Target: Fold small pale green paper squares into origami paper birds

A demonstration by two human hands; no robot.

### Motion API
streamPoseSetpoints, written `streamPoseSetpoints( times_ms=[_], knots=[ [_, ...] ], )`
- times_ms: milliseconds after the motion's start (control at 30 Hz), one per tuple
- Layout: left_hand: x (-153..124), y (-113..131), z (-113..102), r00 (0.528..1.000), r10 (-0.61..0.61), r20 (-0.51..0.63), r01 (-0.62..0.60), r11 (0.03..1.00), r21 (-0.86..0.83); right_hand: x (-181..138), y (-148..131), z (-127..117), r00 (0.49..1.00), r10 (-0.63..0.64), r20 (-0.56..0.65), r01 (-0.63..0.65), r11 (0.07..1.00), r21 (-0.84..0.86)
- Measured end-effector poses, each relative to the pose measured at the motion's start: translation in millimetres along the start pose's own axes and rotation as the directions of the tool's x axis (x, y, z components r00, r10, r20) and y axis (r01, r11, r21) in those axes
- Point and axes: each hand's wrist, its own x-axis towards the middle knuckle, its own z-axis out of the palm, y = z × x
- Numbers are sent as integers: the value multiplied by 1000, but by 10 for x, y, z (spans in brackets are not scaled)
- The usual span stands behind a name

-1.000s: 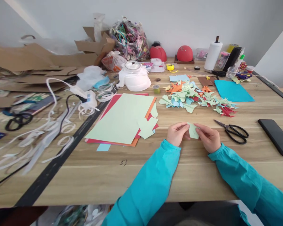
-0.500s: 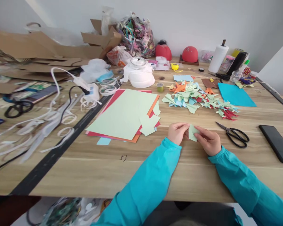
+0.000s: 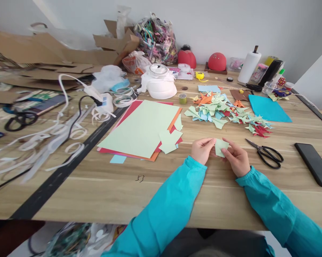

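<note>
I see the small green paper piece [image 3: 220,146] between my hands, left hand [image 3: 202,150] and right hand [image 3: 237,159] both pinching its edges.

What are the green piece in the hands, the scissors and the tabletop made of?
The green piece, pinched between left hand and right hand: thin matte paper, going by its sharp folded edges. The scissors: grey metal-looking blades, black loops, probably plastic. The tabletop: pale wood grain, low sheen; solid or laminate, cannot tell.

Teal long sleeves [image 3: 171,203] w/ gathered cuffs [image 3: 197,165], L+R.
</note>
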Motion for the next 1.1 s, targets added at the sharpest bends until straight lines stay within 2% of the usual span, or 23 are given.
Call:
streamPoseSetpoints(
  times_ms=[200, 433, 633, 800, 933, 1100],
  knots=[
    [0, -13, 0, 998, -53, 16, 54, 998, -26, -32, 8, -2, 991, -117, -66, 106, 982, -156],
    [11, 15, -4, 989, -143, 30, 145, 985, -90, -53, 84, -63, 972, -230, 52, 236, 940, -246],
    [2, 26, 4, 991, -129, 44, 132, 989, -71, -47, 124, -93, 953, -294, 77, 303, 903, -303],
    [-1, 47, 13, 995, -100, 1, 100, 995, 9, -40, 108, -91, 930, -337, 145, 367, 860, -355],
    [15, 37, 6, 995, -90, -34, 90, 996, -6, -61, 41, -68, 951, -279, 135, 308, 899, -310],
    [14, 27, 0, 999, -17, -38, 19, 999, 35, -53, -36, -25, 990, -96, 103, 104, 992, -72]
  ],
)
